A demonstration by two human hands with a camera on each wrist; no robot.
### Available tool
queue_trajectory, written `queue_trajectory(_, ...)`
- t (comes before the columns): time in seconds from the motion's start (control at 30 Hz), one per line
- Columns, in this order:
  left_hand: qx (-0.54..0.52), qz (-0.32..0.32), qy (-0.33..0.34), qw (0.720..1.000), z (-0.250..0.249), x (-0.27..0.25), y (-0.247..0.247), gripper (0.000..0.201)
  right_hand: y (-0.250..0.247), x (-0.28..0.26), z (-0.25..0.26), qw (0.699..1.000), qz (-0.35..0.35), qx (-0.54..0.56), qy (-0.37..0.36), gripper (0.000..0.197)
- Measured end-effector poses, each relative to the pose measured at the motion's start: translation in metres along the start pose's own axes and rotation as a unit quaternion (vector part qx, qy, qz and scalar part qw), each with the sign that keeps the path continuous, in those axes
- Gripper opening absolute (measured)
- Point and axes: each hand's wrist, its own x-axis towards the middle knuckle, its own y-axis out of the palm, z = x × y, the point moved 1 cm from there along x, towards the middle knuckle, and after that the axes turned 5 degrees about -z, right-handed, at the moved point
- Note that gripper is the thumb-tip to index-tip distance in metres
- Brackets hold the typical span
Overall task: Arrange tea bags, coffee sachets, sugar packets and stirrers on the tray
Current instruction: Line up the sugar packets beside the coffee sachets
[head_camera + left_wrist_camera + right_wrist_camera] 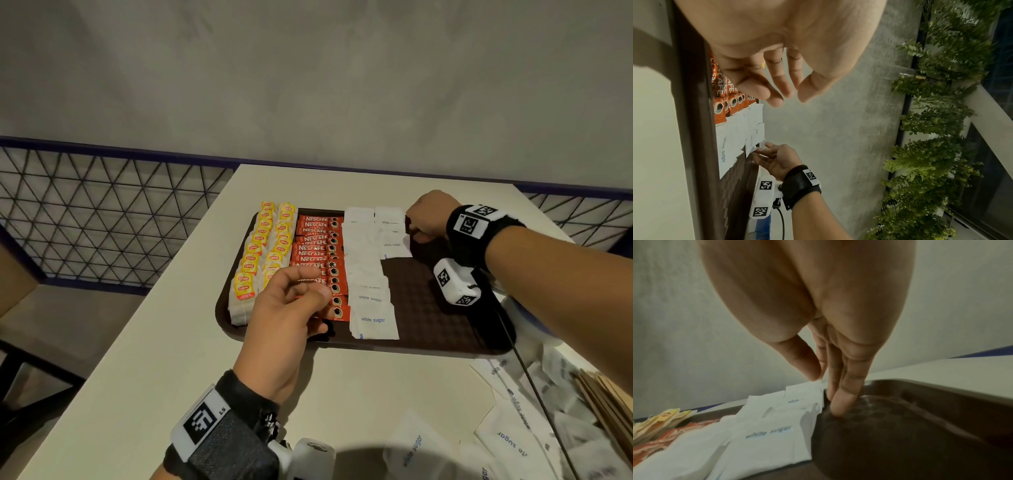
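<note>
— Item one, largest?
— Table [191, 346], pale. On it the brown tray [442, 305].
— Tray contents?
— Left to right: tea bags [263, 250], two columns; coffee sachets [318, 246]; sugar packets [368, 274] (more lie loose off the tray, with the stirrers [606, 397]).
— Hands?
— My left hand [291, 308] hovers over the sachets, fingers relaxed, holding nothing. My right hand [428, 219]: straight fingertips [840, 407] on the tray floor beside the far packets.

We see dim, warm indoor light with a greenish cast. Soft shadows fall on the worktop [164, 359] just beside the tray [445, 308]. Straight lines bow toward the head view's edges. Both wrist views are grainy; the palms nearest the lens are soft, and print on the sugar packets [768, 431] smears.
</note>
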Motion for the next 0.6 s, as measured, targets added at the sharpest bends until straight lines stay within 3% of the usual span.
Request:
queue_trajectory(0.13, -0.002, 0.013, -0.010, 1.000, -0.003, -0.002, 0.002, 0.018, -0.030, -0.040, 0.014, 0.992, -0.025, 0.117, 0.029, 0.022)
queue_trajectory(0.33, -0.013, 0.055, -0.028, 0.998, -0.016, -0.015, 0.009, 0.014, -0.098, -0.188, 0.022, 0.984, 0.032, 0.157, -0.074, 0.011)
queue_trajectory(0.5, 0.068, 0.146, 0.070, 0.985, -0.030, -0.044, 0.023, 0.012, -0.112, -0.300, -0.014, 0.985, 0.106, 0.097, -0.094, 0.004)
queue_trajectory(0.6, 0.181, 0.251, 0.096, 0.946, -0.030, -0.068, 0.039, 0.009, -0.094, -0.341, -0.054, 0.988, 0.109, 0.069, -0.084, 0.003)
